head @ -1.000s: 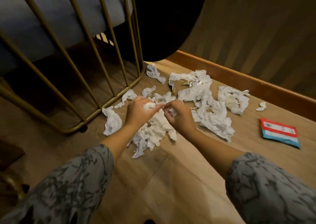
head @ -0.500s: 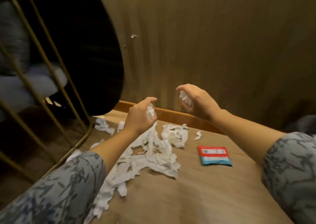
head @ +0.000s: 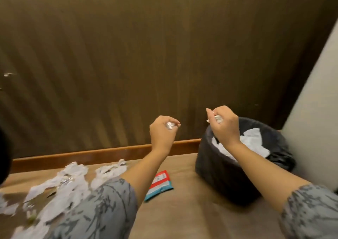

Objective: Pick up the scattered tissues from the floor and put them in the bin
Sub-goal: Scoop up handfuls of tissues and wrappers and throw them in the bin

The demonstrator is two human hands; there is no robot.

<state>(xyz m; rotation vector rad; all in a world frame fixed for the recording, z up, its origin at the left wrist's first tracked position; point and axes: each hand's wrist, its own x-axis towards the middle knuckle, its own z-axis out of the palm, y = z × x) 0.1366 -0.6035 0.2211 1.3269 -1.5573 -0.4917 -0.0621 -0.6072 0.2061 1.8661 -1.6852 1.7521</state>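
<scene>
Tissues (head: 69,182) mostly unpicked on wooden floor (head: 182,211) at left, some already in black bin (head: 228,174); right hand (head: 224,127) pinching wad (head: 217,119) over it, left hand (head: 161,134) pinching another wad (head: 169,125) short of rim.

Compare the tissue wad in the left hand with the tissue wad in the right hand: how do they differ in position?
The wad in the right hand is above the bin, over its open mouth; the wad in the left hand is short of the bin, over the floor beside it. The right hand is raised slightly higher than the left hand. Both wads are small, crumpled, white, and pinched in curled fingers.
</scene>
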